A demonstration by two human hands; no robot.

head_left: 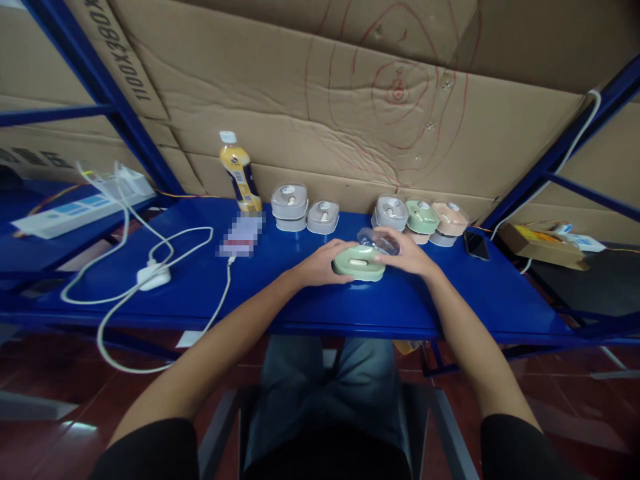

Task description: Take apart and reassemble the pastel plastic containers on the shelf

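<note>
A small light green box (359, 267) with a pale handle or slot on top stands on the blue table, near its front edge. My left hand (321, 265) is wrapped round the box's left side. In my right hand (409, 253) is a clear plastic cover (373, 238), tilted above the box's back right part. The right fingers hold the cover's right side, and the thumb is close to the box. Whether the cover still touches the box, I cannot tell.
Two grey boxes (290, 207) stand at the back; grey, green and peach boxes (423, 217) stand farther right. A yellow drink bottle (241, 175), white cable with charger (154, 275), power strip (85, 203) and blurred-out item (241, 235) lie leftward. A phone (477, 245) rests right.
</note>
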